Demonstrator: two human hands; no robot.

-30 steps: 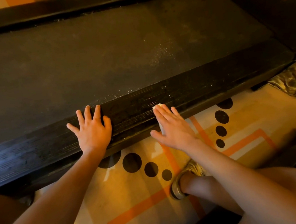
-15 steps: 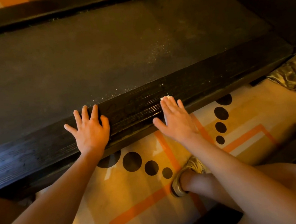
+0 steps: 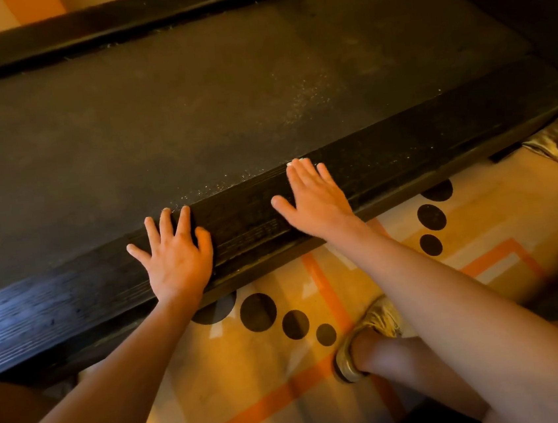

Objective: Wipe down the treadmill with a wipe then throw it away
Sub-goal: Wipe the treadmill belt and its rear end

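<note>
The left grip (image 3: 175, 253) lies flat, fingers wide, on the side rail of the treadmill (image 3: 434, 133). The right grip (image 3: 314, 200), fingers straight, presses the wipe (image 3: 293, 161) onto this rail; only its white edge shows.

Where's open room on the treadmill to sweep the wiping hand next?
The belt beyond both hands is bare up to the far rail. The near rail runs free right of the right hand. Tightest: the short stretch between it and the left hand.
</note>
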